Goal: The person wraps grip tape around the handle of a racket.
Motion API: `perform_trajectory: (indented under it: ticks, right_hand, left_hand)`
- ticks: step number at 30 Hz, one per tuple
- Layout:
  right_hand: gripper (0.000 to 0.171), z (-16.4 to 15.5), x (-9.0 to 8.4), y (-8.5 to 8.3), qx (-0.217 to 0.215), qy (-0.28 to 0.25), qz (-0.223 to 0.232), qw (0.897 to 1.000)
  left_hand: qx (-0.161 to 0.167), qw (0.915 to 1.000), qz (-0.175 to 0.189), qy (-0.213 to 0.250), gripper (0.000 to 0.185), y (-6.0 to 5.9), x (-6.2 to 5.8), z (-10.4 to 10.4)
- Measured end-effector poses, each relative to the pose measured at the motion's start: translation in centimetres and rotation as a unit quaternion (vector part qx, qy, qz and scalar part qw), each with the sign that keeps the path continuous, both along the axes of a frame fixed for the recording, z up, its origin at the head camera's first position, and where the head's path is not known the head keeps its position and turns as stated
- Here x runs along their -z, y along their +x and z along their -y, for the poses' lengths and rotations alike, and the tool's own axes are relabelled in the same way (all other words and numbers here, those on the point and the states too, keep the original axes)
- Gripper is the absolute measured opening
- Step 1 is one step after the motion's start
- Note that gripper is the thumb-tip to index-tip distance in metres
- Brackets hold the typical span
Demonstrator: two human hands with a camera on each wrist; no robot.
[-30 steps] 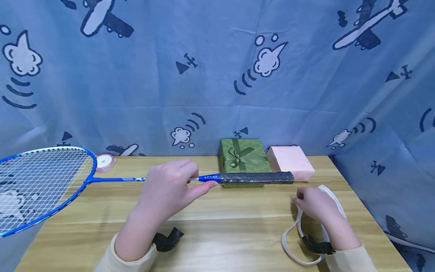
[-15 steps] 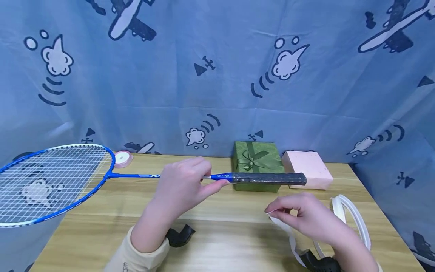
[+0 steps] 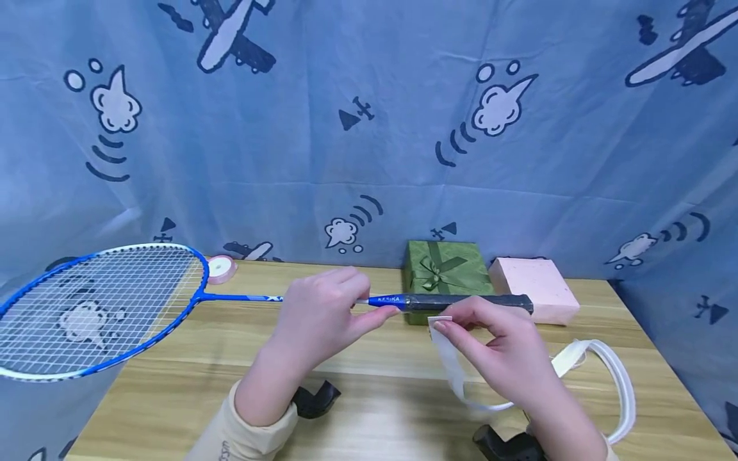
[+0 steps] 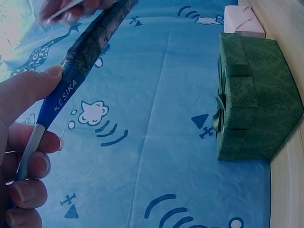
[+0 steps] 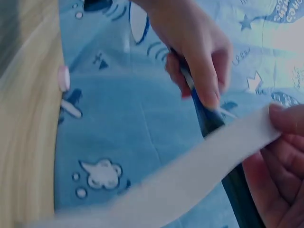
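Pinching the white tape (image 3: pixel 446 346) end in my right hand (image 3: pixel 501 358) just under the racket (image 3: pixel 461 302) handle at frame centre, left hand (image 3: pixel 317 320) grip clamped on the shaft: risk is the handle rolling, so the tape lands skewed or wrinkles.

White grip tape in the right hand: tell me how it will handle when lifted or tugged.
The white grip tape probably stays floppy: it sags and loops down from the right hand to the table. It looks thin and light. Held only by a fingertip pinch, it may twist easily.
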State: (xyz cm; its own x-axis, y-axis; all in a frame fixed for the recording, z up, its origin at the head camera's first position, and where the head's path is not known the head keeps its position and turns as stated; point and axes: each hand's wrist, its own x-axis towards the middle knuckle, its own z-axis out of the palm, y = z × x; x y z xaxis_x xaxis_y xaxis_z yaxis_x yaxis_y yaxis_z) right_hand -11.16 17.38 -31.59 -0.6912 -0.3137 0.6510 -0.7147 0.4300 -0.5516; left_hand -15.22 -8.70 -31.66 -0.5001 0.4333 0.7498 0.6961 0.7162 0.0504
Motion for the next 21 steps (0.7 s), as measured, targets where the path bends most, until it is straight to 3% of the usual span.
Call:
perform_trajectory:
  ticks: [3, 9, 15, 21]
  right_hand:
    - [0.021, 1.4, -0.1, 0.0, 0.01, -0.019, 0.012, 1.0]
    - [0.036, 3.4, 0.3, 0.6, 0.036, -0.09, 0.064, 0.993]
    - [0.038, 4.5, 1.2, 0.5, 0.018, -0.173, 0.143, 0.974]
    - [0.032, 4.9, 1.9, -0.2, 0.006, -0.198, 0.214, 0.957]
  left_hand:
    - [0.002, 0.9999, -0.011, 0.005, 0.052, -0.1, 0.0, -0.2]
    - [0.0, 0.9996, -0.023, 0.015, 0.052, -0.1, -0.2, -0.4]
    - [0.0, 0.9994, -0.028, 0.02, 0.052, 0.0, 0.0, -0.2]
    - [-0.004, 0.9992, -0.041, 0.002, 0.05, 0.0, 0.0, 0.1]
